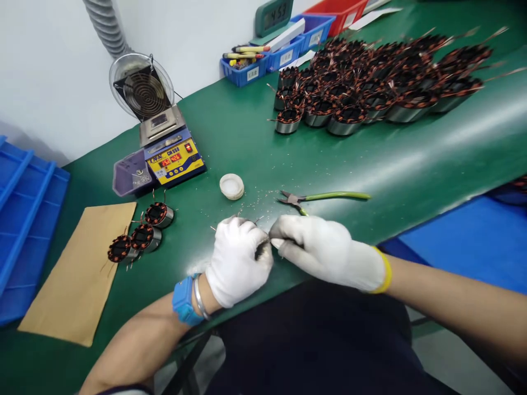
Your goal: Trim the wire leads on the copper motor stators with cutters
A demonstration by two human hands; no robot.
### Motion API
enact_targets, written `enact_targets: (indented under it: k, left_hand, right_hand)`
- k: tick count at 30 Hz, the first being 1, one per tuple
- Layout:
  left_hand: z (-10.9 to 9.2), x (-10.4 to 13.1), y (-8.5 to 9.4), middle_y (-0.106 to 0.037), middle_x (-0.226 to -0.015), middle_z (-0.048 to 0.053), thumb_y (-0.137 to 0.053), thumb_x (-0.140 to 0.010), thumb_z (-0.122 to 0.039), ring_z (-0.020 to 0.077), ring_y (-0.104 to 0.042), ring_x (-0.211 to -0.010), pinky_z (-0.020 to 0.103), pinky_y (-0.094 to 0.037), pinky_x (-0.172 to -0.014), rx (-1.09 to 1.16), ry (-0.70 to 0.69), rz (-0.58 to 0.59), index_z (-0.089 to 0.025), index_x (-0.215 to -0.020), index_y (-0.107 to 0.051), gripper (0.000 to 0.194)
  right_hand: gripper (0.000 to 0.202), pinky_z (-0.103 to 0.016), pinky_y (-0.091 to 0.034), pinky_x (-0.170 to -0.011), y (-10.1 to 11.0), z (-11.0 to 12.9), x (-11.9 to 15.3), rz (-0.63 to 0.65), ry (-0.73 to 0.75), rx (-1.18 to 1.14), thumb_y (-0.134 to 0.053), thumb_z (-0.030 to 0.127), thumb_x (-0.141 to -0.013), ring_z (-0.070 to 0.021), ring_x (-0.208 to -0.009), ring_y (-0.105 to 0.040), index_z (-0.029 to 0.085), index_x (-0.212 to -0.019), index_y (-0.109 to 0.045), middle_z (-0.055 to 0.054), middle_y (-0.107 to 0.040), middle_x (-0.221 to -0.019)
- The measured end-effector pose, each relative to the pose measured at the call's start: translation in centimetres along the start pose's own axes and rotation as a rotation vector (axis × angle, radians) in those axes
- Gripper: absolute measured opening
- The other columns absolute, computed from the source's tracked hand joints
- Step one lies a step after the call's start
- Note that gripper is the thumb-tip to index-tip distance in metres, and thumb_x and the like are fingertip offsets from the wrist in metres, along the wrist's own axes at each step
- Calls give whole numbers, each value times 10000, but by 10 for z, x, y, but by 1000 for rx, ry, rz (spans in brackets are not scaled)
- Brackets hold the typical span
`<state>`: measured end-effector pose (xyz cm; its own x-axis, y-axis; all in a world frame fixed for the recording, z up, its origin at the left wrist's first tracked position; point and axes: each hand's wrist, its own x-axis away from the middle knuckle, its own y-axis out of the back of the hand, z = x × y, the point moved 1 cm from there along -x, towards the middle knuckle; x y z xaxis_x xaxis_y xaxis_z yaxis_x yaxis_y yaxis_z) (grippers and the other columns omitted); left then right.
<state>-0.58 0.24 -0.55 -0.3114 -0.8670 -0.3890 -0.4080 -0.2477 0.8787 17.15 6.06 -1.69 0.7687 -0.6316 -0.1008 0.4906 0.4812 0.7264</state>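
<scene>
Both my hands wear white gloves and meet near the table's front edge. My left hand [240, 260] is curled round something almost fully hidden, most likely a motor stator; thin wire ends stick out past the glove. With thumb and forefinger pressed together, my right hand [317, 247] pinches at the left fingertips; what lies in the pinch is too small to make out. Just beyond the right hand lie green-handled cutting pliers [325, 196]. A small round white dish [231, 186] sits past the left hand, with tiny wire clippings scattered beside it.
Three copper-wound stators [144, 237] stand at left by brown cardboard [78, 274]. Behind them are a yellow-and-blue solder pot [175, 159] and a purple tray [130, 174]. Many stators [346, 118] crowd the back right. Blue bins [246, 74] and a clock [274, 19] line the wall.
</scene>
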Motion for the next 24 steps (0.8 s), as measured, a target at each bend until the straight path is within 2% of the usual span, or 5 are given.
enact_targets:
  k: [4, 10, 16, 22, 24]
  left_hand:
    - [-1, 1, 1, -648, -748, 37, -563, -849, -174, 220, -586, -799, 406, -487, -850, 22, -4, 18, -217, -737, -593, 124]
    - [-1, 2, -1, -654, -752, 41, -562, -839, -158, 218, -581, -787, 398, -489, -826, 28, -6, 4, -216, -733, -597, 126]
    - [-1, 1, 1, -656, -738, 36, -557, -847, -167, 214, -582, -784, 404, -493, -852, 35, -9, 14, -219, -721, -586, 140]
    - [-2, 1, 0, -663, -750, 39, -562, -834, -145, 219, -591, -794, 397, -497, -837, 22, -14, -11, -219, -734, -594, 128]
    - [-2, 1, 0, -659, -747, 37, -560, -834, -142, 216, -592, -790, 397, -498, -841, 28, -11, -9, -218, -735, -592, 129]
  right_hand:
    - [237, -253, -501, -514, -5, 5, 1, 112, -234, -266, -406, 251, -966, -151, -536, -637, 199, -819, -585, -6, -675, -620]
    - [208, -399, -536, -752, 0, 1, 7, -107, 149, 253, -529, 240, -911, -279, -866, -697, 175, -976, -715, -162, -751, -997]
    - [259, -257, -503, -522, -6, 6, 4, 76, -238, -271, -418, 219, -948, -161, -538, -656, 181, -864, -660, -12, -683, -630]
    - [222, -420, -567, -798, 7, 0, 10, -158, 366, 458, -511, 158, -904, -278, -872, -722, 177, -981, -718, -131, -769, -985]
    - [201, -393, -568, -798, 5, 1, 9, -147, 326, 374, -515, 166, -900, -256, -863, -723, 193, -954, -706, -110, -773, -966]
